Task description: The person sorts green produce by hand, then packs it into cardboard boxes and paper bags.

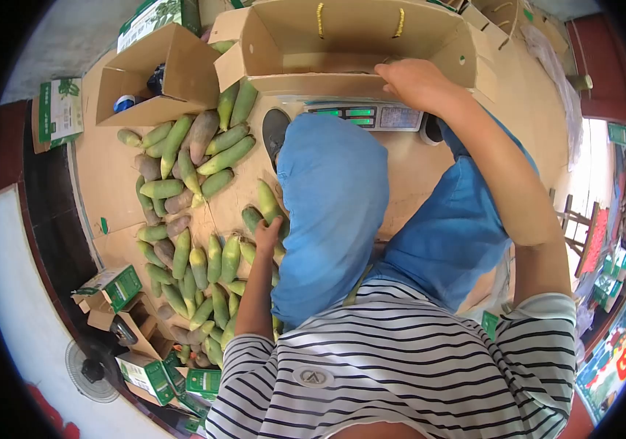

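My left hand [267,233] is beside my bent knee, its fingers closed around a green radish [269,199]; part of the grip is hidden by the blue trouser leg. Another green radish [251,217] lies right against that hand. At the front wall of a long open cardboard box [313,85], my right hand [417,82] has its fingers curled over the edge. The box has yellow rope handles, and its floor is mostly out of sight. Just under its near side, a digital scale [398,118] shows lit green digits.
A large pile of green radishes [181,256] spreads over the cardboard-covered floor on the left. A smaller open box [137,110] with dark and blue items stands beyond it. Printed cartons [119,287] and a fan [92,368] are at the lower left.
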`<state>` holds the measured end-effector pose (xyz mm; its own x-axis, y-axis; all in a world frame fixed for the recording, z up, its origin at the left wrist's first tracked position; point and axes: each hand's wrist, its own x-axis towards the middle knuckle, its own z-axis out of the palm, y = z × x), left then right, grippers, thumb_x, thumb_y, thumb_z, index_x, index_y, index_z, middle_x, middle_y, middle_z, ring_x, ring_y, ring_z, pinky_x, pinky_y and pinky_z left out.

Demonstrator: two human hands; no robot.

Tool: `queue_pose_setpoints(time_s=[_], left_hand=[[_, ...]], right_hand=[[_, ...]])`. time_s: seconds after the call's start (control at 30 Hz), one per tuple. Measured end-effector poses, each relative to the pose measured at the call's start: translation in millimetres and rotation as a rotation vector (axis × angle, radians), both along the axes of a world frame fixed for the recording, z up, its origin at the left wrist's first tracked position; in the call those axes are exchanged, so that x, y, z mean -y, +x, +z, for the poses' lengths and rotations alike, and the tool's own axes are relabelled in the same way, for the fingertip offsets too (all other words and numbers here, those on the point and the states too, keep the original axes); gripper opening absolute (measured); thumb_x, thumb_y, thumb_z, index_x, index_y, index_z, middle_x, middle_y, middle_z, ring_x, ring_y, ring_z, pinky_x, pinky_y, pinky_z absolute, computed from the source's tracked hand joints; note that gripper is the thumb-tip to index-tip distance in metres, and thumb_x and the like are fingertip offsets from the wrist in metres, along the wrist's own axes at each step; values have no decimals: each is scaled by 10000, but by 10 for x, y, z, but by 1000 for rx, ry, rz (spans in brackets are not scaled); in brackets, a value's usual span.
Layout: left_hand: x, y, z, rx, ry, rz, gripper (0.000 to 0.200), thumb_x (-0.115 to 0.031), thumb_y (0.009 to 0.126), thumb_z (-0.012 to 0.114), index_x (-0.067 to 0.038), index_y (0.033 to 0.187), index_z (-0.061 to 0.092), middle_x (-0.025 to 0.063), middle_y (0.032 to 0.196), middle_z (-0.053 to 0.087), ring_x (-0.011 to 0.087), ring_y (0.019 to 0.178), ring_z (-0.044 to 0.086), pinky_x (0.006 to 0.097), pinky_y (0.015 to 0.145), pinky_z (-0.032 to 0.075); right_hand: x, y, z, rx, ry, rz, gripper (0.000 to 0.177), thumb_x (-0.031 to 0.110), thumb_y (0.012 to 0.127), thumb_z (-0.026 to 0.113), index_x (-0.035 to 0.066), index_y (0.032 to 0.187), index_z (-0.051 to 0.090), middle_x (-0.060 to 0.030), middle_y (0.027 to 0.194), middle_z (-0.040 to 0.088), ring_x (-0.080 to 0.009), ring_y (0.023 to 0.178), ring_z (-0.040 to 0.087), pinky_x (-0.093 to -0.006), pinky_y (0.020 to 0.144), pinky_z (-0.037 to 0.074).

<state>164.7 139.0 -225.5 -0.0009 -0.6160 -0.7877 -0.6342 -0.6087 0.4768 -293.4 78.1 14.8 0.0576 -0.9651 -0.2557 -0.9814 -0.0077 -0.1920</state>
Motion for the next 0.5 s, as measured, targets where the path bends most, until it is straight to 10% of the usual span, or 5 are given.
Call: queue_pose_setpoints(time_s=[0.37,0.5], left_hand=[[1176,-1673,2729,-630,-1510,304,420,13,798,653,98,1164,465,180,1136,568,243,1002,572,362,883,468],[1481,-2319,2939,-615,-1640,-128,415,12,767,689,65,1141,518,154,1082,602,222,957,590,347,840,479]], right_hand=[[66,64,52,-53,134,-56,226,132,825,479,49,941,655,-185,971,650,-339,923,630,-443,740,511],[56,50,-27,-47,108,-58,225,114,818,491,67,954,665,-143,962,664,-307,934,634,-410,725,515]])
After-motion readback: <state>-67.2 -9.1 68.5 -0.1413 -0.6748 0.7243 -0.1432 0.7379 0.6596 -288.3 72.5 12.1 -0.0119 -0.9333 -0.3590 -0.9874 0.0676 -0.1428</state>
